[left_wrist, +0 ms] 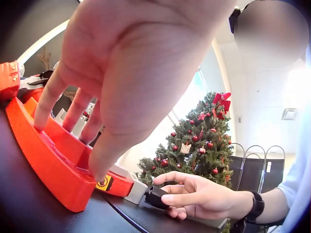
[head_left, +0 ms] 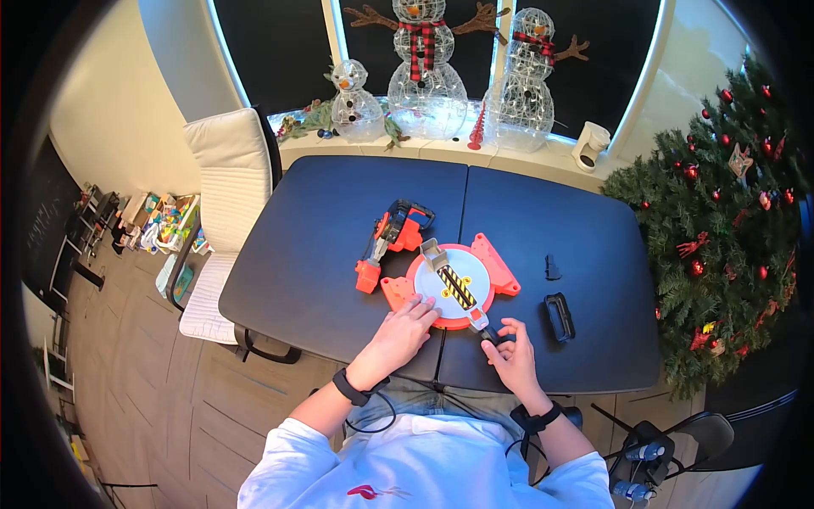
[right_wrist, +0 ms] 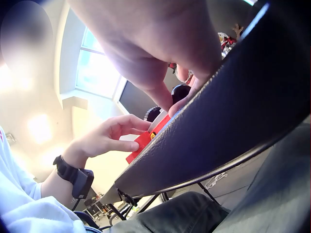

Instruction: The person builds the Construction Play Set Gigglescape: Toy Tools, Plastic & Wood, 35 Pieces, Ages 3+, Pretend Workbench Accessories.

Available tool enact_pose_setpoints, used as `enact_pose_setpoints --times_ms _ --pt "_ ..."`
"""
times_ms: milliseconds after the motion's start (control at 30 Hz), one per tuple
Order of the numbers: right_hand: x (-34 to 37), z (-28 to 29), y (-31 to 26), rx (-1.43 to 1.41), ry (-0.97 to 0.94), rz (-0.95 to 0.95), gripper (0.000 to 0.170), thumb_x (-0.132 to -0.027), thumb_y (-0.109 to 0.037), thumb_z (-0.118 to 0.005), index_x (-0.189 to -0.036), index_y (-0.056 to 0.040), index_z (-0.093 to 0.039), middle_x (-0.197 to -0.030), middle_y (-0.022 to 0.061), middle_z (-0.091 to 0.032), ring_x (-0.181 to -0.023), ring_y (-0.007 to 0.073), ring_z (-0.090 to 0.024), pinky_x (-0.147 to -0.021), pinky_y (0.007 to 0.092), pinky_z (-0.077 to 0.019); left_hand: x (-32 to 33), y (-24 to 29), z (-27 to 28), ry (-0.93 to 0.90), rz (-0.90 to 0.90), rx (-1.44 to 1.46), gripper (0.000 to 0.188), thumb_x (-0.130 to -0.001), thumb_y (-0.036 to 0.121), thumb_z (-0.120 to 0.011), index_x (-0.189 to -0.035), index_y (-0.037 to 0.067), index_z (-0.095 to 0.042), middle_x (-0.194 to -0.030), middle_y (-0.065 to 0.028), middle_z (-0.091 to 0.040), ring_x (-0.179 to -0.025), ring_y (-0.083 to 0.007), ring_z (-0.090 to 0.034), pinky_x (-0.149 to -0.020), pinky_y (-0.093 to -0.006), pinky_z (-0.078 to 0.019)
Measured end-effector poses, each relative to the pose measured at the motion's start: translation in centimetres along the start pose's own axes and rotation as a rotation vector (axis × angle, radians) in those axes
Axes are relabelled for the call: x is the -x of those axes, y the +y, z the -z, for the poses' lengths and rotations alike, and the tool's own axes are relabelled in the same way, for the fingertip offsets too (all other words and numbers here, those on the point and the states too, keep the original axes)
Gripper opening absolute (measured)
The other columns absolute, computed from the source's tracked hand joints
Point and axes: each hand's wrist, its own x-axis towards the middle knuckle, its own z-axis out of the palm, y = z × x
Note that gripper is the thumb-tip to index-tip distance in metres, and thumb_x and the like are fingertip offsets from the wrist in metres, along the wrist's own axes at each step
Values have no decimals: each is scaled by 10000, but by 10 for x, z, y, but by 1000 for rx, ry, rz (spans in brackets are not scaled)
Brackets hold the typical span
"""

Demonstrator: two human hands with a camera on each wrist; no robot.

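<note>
A red toy base with a round grey plate [head_left: 476, 270] and a yellow-black striped strip lies near the table's front edge. My left hand [head_left: 402, 334] rests its spread fingertips on the base's near left side; in the left wrist view this hand [left_wrist: 131, 73] touches the red rim [left_wrist: 53, 160]. At the base's near right, my right hand [head_left: 514, 358] pinches a black knob [head_left: 490, 337] on a grey stem. In the left wrist view, the right hand [left_wrist: 204, 194] has thumb and fingers around the black knob [left_wrist: 156, 197]. The right wrist view partly hides that grip.
A red and black toy saw [head_left: 393, 236] lies left of the base. On the right are a black oval frame [head_left: 559, 317] and a small black piece [head_left: 553, 268]. A white chair [head_left: 229, 161] stands at the left, a decorated tree [head_left: 721, 229] at the right.
</note>
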Motion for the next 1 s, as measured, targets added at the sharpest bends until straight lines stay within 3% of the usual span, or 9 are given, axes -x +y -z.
enact_pose_setpoints --times_ms 100,300,400,567,667,767,1000 --pt "-3 2 7 -44 -22 -59 560 -955 -44 -781 -1410 1 -459 -1137 102 -558 -712 101 -685 -595 242 -577 0 1 0 0 2 -4 574 -861 61 -785 -1401 67 -591 -1447 -121 -620 -1427 -368 -530 -968 -490 -580" --pt "0 3 5 -6 -13 34 549 -976 -120 -777 -1410 11 -466 -1096 119 -608 -685 120 -700 -570 253 -570 1 3 0 10 4 -18 572 -868 65 -784 -1404 69 -585 -1447 -124 -620 -1425 -367 -532 -970 -492 -580" --pt "-1 2 3 -5 -6 -16 535 -977 -67 -761 -1417 17 -467 -1125 109 -589 -699 99 -685 -578 241 -575 1 2 0 9 2 -23 572 -869 67 -784 -1405 68 -583 -1446 -124 -620 -1427 -365 -531 -974 -492 -579" --pt "-1 3 0 37 -7 5 432 -1008 -87 -723 -1368 29 -514 -1077 108 -626 -689 118 -705 -576 250 -577 1 0 -4 15 -3 -32 569 -870 78 -785 -1402 66 -584 -1438 -119 -624 -1425 -362 -533 -980 -485 -577" --pt "-2 2 2 14 5 11 409 -1014 -114 -720 -1348 27 -530 -1050 112 -637 -665 124 -704 -563 253 -572 1 1 -5 13 10 -29 560 -880 95 -780 -1404 71 -582 -1446 -119 -616 -1429 -364 -526 -989 -506 -570" --pt "-4 3 4 -33 12 -19 405 -1012 -128 -727 -1334 25 -536 -1035 115 -648 -651 124 -703 -557 253 -569 1 1 -4 -55 30 -18 556 -925 125 -738 -1445 72 -550 -1536 -151 -543 -1451 -380 -495 -1036 -587 -535" --pt "-3 3 -1 2 -6 -28 408 -1009 -95 -725 -1338 30 -519 -1039 113 -651 -677 120 -706 -570 258 -576 1 2 -5 -47 32 -32 571 -917 137 -749 -1446 74 -541 -1543 -146 -531 -1450 -379 -486 -1043 -577 -511"
